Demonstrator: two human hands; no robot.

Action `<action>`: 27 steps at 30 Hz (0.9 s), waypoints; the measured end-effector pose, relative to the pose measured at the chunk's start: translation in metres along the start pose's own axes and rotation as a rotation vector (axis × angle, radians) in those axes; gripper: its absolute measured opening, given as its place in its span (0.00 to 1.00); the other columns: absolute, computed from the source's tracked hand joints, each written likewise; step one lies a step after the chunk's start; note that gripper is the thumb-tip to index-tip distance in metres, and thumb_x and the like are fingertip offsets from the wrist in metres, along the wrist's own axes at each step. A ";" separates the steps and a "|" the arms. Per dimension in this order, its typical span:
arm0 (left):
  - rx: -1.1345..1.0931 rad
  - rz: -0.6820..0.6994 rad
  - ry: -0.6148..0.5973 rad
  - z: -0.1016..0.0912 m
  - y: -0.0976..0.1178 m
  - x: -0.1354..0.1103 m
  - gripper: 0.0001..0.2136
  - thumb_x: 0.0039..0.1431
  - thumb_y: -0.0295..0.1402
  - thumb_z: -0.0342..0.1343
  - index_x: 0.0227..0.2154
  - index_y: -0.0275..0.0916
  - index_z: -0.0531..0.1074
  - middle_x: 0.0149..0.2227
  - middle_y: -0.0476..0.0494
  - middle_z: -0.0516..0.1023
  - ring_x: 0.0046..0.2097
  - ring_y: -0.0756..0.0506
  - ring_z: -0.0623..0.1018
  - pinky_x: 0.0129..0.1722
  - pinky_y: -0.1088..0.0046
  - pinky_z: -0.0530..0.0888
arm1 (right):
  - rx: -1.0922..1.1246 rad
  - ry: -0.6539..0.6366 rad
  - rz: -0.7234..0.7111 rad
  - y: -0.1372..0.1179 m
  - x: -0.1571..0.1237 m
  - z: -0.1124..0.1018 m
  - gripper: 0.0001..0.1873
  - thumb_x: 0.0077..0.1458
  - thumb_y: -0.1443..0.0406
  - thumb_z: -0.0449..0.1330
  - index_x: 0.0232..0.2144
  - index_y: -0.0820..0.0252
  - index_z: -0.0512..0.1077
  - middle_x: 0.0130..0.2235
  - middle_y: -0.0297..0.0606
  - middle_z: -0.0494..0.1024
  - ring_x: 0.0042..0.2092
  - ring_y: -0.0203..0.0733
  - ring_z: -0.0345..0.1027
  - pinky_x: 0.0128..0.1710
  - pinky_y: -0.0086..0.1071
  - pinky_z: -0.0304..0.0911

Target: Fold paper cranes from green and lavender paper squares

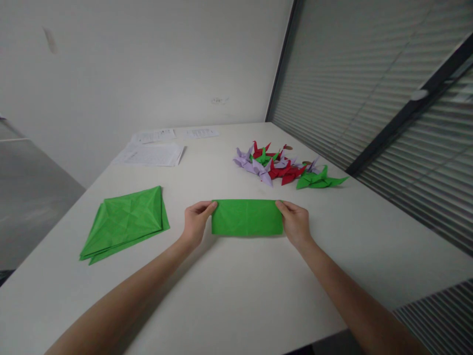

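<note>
A folded sheet of green origami paper [247, 218] is stretched between both hands in the middle of the view. It forms a wide rectangle with a faint upright crease near its centre. My left hand [196, 221] pinches its upper left corner, thumb in front. At the upper right corner, my right hand [294, 222] grips it the same way. The fingers behind the paper are partly hidden. To the left lies a stack of creased green paper sheets [129, 217].
Beyond my right hand lies a cluster of folded paper cranes in lilac [262, 171], red [287, 172] and green [320, 180]. Printed papers [153, 154] rest at the back left of the white table [236, 296]. A window with blinds [351, 84] borders the right side.
</note>
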State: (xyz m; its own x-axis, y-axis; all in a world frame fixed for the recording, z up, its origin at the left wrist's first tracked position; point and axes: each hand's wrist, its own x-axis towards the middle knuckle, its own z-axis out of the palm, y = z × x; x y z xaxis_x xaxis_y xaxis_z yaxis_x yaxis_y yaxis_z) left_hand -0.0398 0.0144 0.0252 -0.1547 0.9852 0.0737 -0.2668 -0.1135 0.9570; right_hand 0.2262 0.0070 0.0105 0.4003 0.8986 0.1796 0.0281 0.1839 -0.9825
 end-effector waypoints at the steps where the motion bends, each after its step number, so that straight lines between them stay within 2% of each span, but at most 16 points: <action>1: -0.005 -0.003 0.000 0.000 0.000 0.000 0.13 0.39 0.41 0.70 0.25 0.36 0.80 0.27 0.45 0.79 0.30 0.48 0.74 0.35 0.70 0.69 | -0.004 0.003 -0.009 0.000 0.000 0.000 0.17 0.42 0.51 0.68 0.25 0.59 0.80 0.25 0.33 0.77 0.27 0.39 0.65 0.29 0.32 0.60; 16: -0.040 -0.013 0.004 0.001 0.001 0.000 0.13 0.39 0.40 0.70 0.24 0.36 0.80 0.27 0.45 0.80 0.31 0.48 0.74 0.35 0.70 0.69 | -0.007 -0.021 -0.019 0.005 0.001 -0.002 0.15 0.45 0.52 0.67 0.25 0.59 0.79 0.25 0.32 0.75 0.27 0.39 0.65 0.30 0.33 0.62; 27: -0.066 -0.034 0.003 0.002 0.001 0.001 0.14 0.37 0.41 0.71 0.24 0.36 0.80 0.26 0.46 0.79 0.30 0.49 0.73 0.35 0.71 0.68 | -0.003 -0.002 -0.027 0.005 0.002 -0.002 0.17 0.43 0.52 0.68 0.26 0.61 0.80 0.26 0.33 0.77 0.28 0.38 0.66 0.30 0.32 0.62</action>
State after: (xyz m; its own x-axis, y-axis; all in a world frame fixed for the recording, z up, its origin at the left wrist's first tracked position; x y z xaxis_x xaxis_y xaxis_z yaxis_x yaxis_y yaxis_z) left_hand -0.0386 0.0157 0.0262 -0.1477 0.9882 0.0409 -0.3342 -0.0888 0.9383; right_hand 0.2289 0.0089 0.0058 0.3979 0.8940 0.2060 0.0415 0.2067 -0.9775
